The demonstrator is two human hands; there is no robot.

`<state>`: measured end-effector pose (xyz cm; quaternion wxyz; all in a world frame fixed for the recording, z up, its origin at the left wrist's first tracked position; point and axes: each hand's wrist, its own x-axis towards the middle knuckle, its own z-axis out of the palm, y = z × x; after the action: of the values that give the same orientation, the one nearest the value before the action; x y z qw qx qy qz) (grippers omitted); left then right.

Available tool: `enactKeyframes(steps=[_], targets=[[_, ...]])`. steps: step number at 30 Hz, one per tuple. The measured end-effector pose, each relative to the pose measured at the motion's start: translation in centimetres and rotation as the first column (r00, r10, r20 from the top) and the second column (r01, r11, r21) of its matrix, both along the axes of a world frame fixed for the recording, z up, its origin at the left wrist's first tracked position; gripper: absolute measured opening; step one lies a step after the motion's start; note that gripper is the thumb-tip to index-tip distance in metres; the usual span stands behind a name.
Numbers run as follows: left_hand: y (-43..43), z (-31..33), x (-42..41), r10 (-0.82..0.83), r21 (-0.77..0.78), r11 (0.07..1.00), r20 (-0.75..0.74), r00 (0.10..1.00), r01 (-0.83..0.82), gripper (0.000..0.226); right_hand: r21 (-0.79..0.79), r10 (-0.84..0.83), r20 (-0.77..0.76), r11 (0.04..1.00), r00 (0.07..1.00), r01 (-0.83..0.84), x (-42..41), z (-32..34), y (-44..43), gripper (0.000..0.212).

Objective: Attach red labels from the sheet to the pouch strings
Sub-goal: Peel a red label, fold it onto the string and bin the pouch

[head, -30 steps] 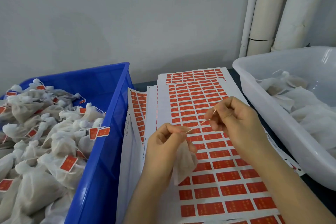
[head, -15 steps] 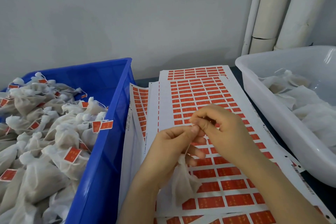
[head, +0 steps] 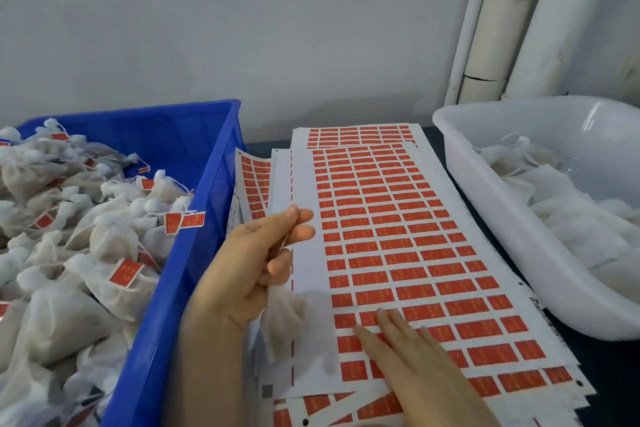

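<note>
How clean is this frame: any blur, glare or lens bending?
Head view: the right hand over the label sheet is smeared by motion; the left hand and its pouch look sharper; glare streaks the white tub; the pipes lean from wide-angle distortion; light is soft.

Packing workshop: pouch-filled blue bin (head: 194, 204), stacked label sheets (head: 398, 218)

Blue crate (head: 207, 149) left, white tub (head: 512, 229) right — pipes (head: 502, 10) behind.

Left hand (head: 252, 263) pinches a pouch (head: 285, 321) string, right hand (head: 408, 354) flat on the label sheet (head: 398, 239), blue bin (head: 194, 218) alongside.
</note>
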<state>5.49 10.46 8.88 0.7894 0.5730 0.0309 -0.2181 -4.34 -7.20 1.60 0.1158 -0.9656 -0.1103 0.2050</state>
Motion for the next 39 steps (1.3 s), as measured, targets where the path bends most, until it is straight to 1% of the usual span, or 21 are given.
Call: enactKeyframes(steps=[3, 5, 7, 10, 12, 14, 16, 17, 18, 19, 20, 21, 23, 26, 28, 31, 32, 33, 36, 37, 39], targets=[[0.0, 0.2, -0.6, 0.007, -0.026, 1.0, -0.045, 0.999, -0.008, 0.031, 0.044, -0.007, 0.005, 0.999, 1.0, 0.007, -0.5, 0.6, -0.5, 0.083], [0.0, 0.1, -1.5, 0.011, -0.029, 0.999, -0.079, 0.997, -0.013, 0.032, 0.057, -0.025, 0.032, 0.998, 0.999, 0.023, -0.7, 1.1, -0.6, 0.08], [0.2, -0.1, -2.8, 0.011, 0.016, 1.0, -0.081, 0.997, -0.01, 0.034, 0.094, -0.049, 0.055, 0.995, 0.997, 0.043, -1.2, 1.8, -0.7, 0.073], [0.3, 0.0, -5.0, 0.044, 0.152, 0.988, -0.024, 0.999, -0.04, 0.038, 0.187, -0.123, 0.084, 0.977, 0.989, 0.105, -2.1, 2.7, -0.6, 0.063], [0.2, 0.3, -6.2, 0.084, 0.21, 0.974, 0.01, 0.996, -0.084, 0.038, 0.206, -0.107, 0.135, 0.975, 0.985, 0.078, -2.8, 3.4, -0.5, 0.051], [0.1, 0.7, -7.2, 0.118, 0.213, 0.97, 0.019, 0.993, -0.119, 0.039, 0.219, -0.078, 0.215, 0.975, 0.974, 0.03, -3.1, 3.8, -0.7, 0.04], [0.1, 1.0, -8.1, 0.149, 0.181, 0.972, 0.006, 0.989, -0.148, 0.039, 0.252, -0.118, 0.24, 0.966, 0.964, 0.056, -3.4, 4.2, -0.8, 0.034], [0.2, 1.1, -8.6, 0.148, 0.156, 0.977, -0.009, 0.989, -0.145, 0.037, 0.279, -0.135, 0.299, 0.959, 0.945, 0.048, -3.7, 4.4, -0.5, 0.031], [0.2, 1.2, -9.2, 0.129, 0.127, 0.984, -0.03, 0.991, -0.125, 0.034, 0.253, -0.115, 0.44, 0.967, 0.891, -0.001, -3.9, 4.2, -0.4, 0.026], [0.2, 1.2, -9.7, 0.095, 0.098, 0.991, -0.057, 0.994, -0.089, 0.031, 0.256, -0.138, 0.541, 0.967, 0.829, -0.006, -4.0, 3.8, -0.5, 0.022], [0.1, 1.2, -10.3, 0.051, 0.074, 0.996, -0.087, 0.995, -0.045, 0.029, 0.298, -0.18, 0.593, 0.954, 0.785, -0.007, -4.2, 3.4, -0.5, 0.02], [0.2, 1.1, -10.8, 0.008, 0.055, 0.998, -0.113, 0.994, -0.002, 0.027, 0.299, -0.188, 0.637, 0.954, 0.747, -0.015, -4.3, 2.9, -0.5, 0.021], [0.5, 1.0, -11.8, -0.062, 0.033, 0.997, -0.143, 0.988, 0.068, 0.025, 0.285, -0.17, 0.686, 0.958, 0.708, -0.046, -4.5, 1.9, -0.5, 0.025], [0.5, 0.5, -12.8, -0.128, 0.026, 0.991, -0.158, 0.979, 0.134, 0.026, 0.37, -0.266, 0.723, 0.928, 0.638, -0.032, -4.7, 2.1, -0.9, 0.032], [-0.5, -0.4, -13.0, -0.088, 0.034, 0.995, -0.173, 0.981, 0.095, 0.028, 0.408, -0.325, 0.76, 0.913, 0.563, -0.025, -4.9, 2.0, -0.6, 0.029], [-2.7, -1.6, -12.8, 0.086, 0.005, 0.996, -0.206, 0.975, -0.087, 0.017, 0.433, -0.396, 0.786, 0.901, 0.474, 0.036, -4.8, 2.0, 0.7, 0.021], [-3.3, -2.0, -12.6, 0.137, 0.008, 0.99, -0.205, 0.969, -0.138, 0.018, 0.441, -0.416, 0.78, 0.895, 0.468, 0.062, -4.7, 2.0, 1.2, 0.02], [-3.8, -2.3, -12.5, 0.165, 0.028, 0.986, -0.199, 0.966, -0.163, 0.026, 0.451, -0.436, 0.769, 0.888, 0.467, 0.088, -4.6, 2.0, 1.7, 0.018], [-5.0, -2.8, -12.3, 0.188, 0.168, 0.972, -0.156, 0.97, -0.162, 0.051, 0.453, -0.473, 0.755, 0.877, 0.455, 0.161, -4.4, 1.9, 2.7, 0.026], [-5.3, -2.8, -12.3, 0.194, 0.202, 0.965, -0.132, 0.972, -0.165, 0.055, 0.446, -0.474, 0.761, 0.878, 0.443, 0.174, -4.4, 1.9, 3.0, 0.029], [-5.7, -2.8, -12.4, 0.221, 0.205, 0.958, -0.098, 0.97, -0.198, 0.051, 0.424, -0.455, 0.779, 0.889, 0.431, 0.173, -4.6, 1.8, 3.2, 0.034]])
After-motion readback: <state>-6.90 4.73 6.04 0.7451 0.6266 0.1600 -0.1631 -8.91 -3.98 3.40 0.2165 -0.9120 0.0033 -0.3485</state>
